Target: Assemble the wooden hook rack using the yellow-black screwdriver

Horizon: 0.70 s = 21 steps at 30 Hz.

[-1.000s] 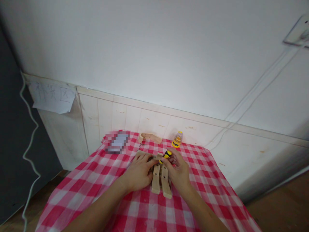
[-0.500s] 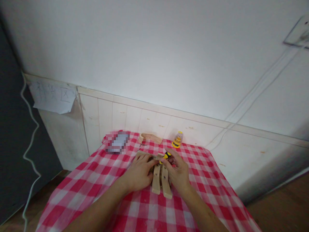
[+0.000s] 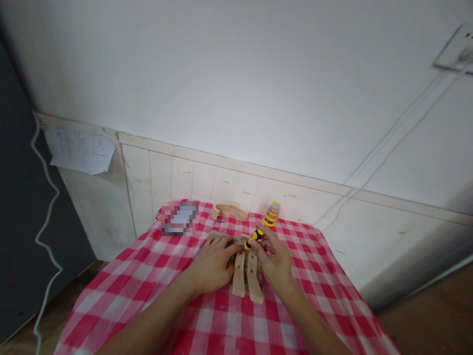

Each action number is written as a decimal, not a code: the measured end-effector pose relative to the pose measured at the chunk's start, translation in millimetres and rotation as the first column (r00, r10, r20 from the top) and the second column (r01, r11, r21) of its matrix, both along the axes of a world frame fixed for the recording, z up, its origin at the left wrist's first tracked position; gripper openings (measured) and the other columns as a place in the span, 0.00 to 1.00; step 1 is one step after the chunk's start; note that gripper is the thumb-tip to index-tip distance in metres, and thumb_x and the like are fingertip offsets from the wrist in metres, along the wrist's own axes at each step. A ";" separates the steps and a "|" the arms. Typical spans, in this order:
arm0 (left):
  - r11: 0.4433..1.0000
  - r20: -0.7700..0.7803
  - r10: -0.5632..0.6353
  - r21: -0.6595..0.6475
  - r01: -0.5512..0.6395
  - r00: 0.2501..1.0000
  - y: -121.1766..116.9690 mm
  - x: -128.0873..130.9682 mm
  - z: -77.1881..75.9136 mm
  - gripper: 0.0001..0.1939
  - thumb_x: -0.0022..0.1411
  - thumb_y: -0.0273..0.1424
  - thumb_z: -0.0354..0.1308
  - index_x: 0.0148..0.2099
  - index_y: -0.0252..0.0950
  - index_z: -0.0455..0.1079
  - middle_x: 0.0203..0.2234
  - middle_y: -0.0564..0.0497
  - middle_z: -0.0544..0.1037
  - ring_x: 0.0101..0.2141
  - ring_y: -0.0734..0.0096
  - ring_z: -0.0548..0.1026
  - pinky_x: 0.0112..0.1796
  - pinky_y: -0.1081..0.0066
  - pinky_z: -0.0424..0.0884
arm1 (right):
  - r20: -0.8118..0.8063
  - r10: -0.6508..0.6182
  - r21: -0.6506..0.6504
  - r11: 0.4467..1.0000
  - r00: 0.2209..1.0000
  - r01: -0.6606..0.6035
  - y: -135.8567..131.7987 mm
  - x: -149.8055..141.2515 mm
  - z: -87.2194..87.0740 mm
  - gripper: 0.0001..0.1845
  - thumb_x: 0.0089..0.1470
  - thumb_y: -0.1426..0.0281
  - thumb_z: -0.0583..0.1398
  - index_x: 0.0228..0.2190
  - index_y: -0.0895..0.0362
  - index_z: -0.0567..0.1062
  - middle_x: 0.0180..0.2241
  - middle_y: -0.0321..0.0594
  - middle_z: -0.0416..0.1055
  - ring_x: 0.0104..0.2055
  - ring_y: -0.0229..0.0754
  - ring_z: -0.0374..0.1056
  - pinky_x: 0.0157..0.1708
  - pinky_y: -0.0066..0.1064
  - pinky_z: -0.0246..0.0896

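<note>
A pale wooden assembly of slats (image 3: 247, 276) lies in the middle of the red-and-white checked tablecloth (image 3: 148, 276). My left hand (image 3: 210, 264) rests on its left side, fingers curled over the far end and pressing it down. My right hand (image 3: 272, 264) is closed on a small yellow-and-black screwdriver (image 3: 254, 238), whose tip points down at the top of the slats.
At the table's far edge sit a loose curved wooden piece (image 3: 229, 211), a yellow bit holder (image 3: 272, 213) and a blurred flat object (image 3: 180, 217). White panelling and a wall stand behind. A white cable (image 3: 44, 217) hangs at the left.
The screwdriver handle has shifted slightly in my right hand's fingers, tilting a little more upright. My left hand and the wooden assembly have stayed in place.
</note>
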<state>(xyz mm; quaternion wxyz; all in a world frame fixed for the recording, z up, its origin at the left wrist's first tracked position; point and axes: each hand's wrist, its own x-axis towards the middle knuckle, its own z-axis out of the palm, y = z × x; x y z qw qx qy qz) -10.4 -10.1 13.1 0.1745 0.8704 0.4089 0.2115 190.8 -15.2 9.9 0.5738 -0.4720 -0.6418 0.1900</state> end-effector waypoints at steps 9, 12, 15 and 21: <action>1.000 0.003 -0.009 0.014 0.009 1.000 1.0 -0.8 -1.9 0.29 0.60 0.27 0.53 0.63 0.44 0.70 0.61 0.45 0.71 0.62 0.51 0.65 0.63 0.51 0.56 | -0.100 -0.014 -0.045 0.999 0.995 0.009 -3.5 -5.1 7.9 0.21 0.52 0.65 0.69 0.49 0.54 0.80 0.31 0.36 0.78 0.29 0.41 0.73 0.33 0.33 0.71; 1.000 0.027 -0.014 0.007 0.013 1.000 1.5 -1.9 -1.6 0.31 0.58 0.27 0.54 0.64 0.45 0.69 0.61 0.47 0.72 0.61 0.53 0.66 0.63 0.52 0.57 | -0.192 -0.057 -0.005 0.998 0.980 0.057 -5.6 -0.5 18.8 0.21 0.51 0.64 0.70 0.48 0.55 0.79 0.31 0.36 0.77 0.29 0.40 0.73 0.30 0.33 0.70; 1.000 0.072 -0.008 -0.008 0.008 0.997 3.6 -2.4 -2.3 0.35 0.56 0.26 0.55 0.67 0.43 0.65 0.62 0.47 0.72 0.61 0.54 0.66 0.63 0.54 0.57 | -0.344 -0.133 0.033 0.988 0.929 0.154 -3.2 11.8 33.6 0.25 0.53 0.62 0.69 0.51 0.56 0.76 0.31 0.34 0.75 0.25 0.37 0.70 0.26 0.31 0.67; 0.997 0.054 0.060 -0.060 -0.056 0.997 10.0 -3.9 -5.7 0.34 0.55 0.28 0.57 0.66 0.36 0.66 0.61 0.41 0.72 0.62 0.51 0.66 0.63 0.54 0.60 | -0.683 -0.200 -0.183 0.978 0.703 0.101 16.8 55.1 47.7 0.24 0.45 0.66 0.71 0.45 0.55 0.75 0.25 0.27 0.70 0.20 0.33 0.64 0.21 0.26 0.62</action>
